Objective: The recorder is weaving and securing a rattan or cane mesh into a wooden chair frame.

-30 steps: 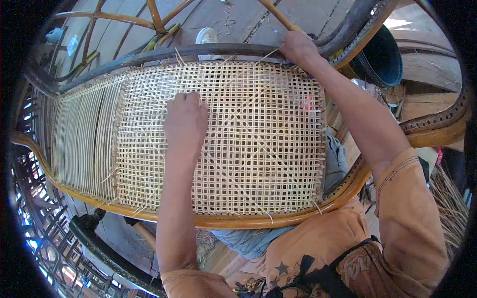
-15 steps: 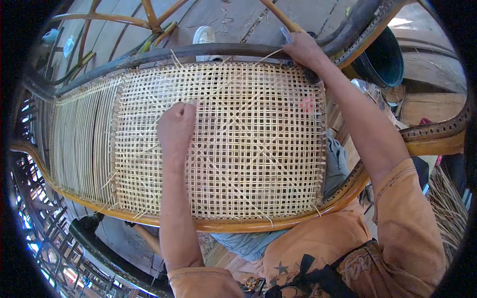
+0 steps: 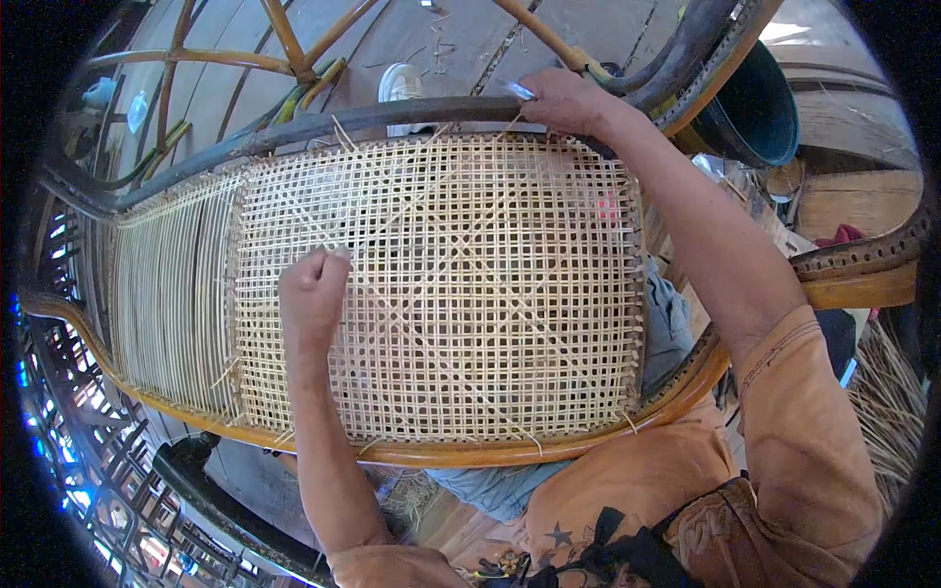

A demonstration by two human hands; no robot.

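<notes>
A woven cane panel (image 3: 461, 294) is stretched across a curved wooden frame in front of me, square mesh with a few diagonal strands laid over it. Over its left-middle part, my left hand (image 3: 312, 299) is closed, thumb and forefinger pinched on what looks like a thin cane strand (image 3: 397, 223). At the far rail (image 3: 431, 108), my right hand (image 3: 569, 101) is closed around a small shiny tool (image 3: 520, 90), its tip pointing left. The rest of that tool is hidden in the fingers.
Parallel strands (image 3: 172, 294) span the frame's left section. A dark green bucket (image 3: 760, 108) stands at the far right, and loose cane strands (image 3: 887, 392) lie at the right edge. Curved wooden bars (image 3: 225, 61) rise beyond the far rail. A white shoe (image 3: 400, 86) shows there too.
My left hand has moved left and nearer to me, still pinched. My right hand has slid left along the far rail, and the tool now points more to the left.
</notes>
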